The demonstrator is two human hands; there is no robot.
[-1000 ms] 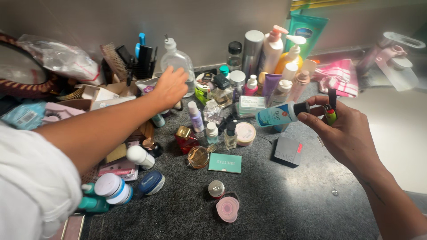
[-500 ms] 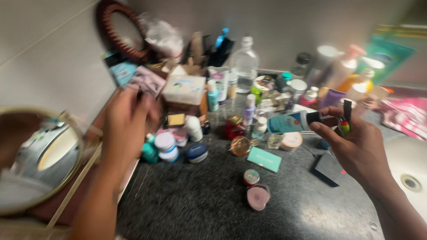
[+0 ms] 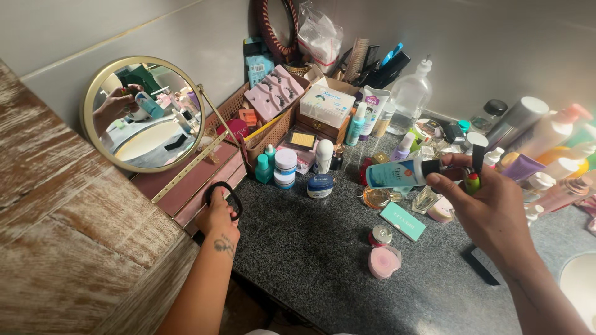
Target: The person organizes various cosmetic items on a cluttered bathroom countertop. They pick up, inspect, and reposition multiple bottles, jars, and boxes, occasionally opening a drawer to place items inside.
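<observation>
While held sideways above the cluttered dark speckled worktop (image 3: 310, 260), one teal bottle (image 3: 397, 172) with a black cap sits in the right hand (image 3: 490, 211), fingers closed round its cap end together with a small green and red item (image 3: 474, 182). Left hand (image 3: 217, 218): at the worktop's left edge, fingers curled onto black scissor handles (image 3: 225, 193). Adjacent: round gold-framed mirror (image 3: 144, 114), pink heart-shaped compact (image 3: 384, 262), teal flat box (image 3: 402, 221).

Pump bottles (image 3: 562, 133) blurred, edge-cropped
</observation>
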